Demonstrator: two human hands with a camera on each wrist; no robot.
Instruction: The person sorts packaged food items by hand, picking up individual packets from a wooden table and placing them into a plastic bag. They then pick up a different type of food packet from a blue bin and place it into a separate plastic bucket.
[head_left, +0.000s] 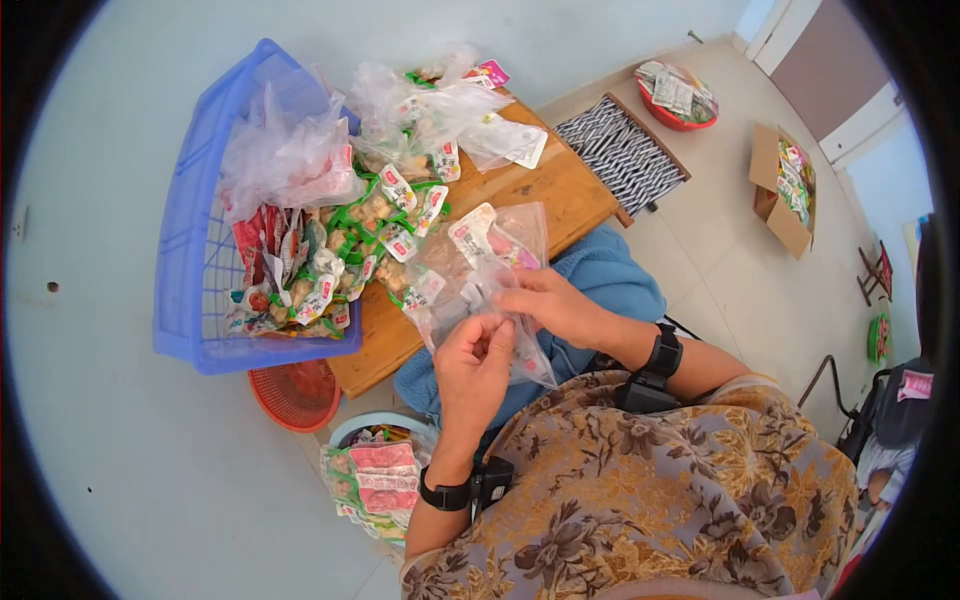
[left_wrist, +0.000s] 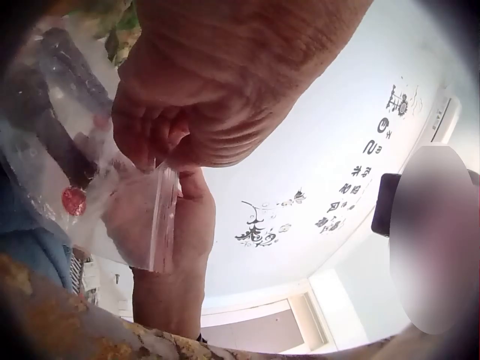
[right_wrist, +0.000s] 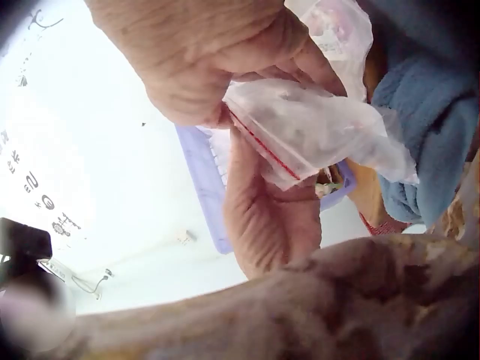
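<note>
Both hands hold a clear zip bag over a blue cloth on the lap. The bag holds a few snack packets. My left hand pinches the bag's mouth from below, and my right hand pinches it from the other side. In the left wrist view, my left hand has its fingertips curled on the bag's red zip strip. My right hand grips the top edge of the bag in the right wrist view, with the left hand's palm just below.
A wooden table carries a heap of snack packets and a blue basket. A red basket and a bowl of packets sit on the floor to the left. A cardboard box and a red bowl stand farther off.
</note>
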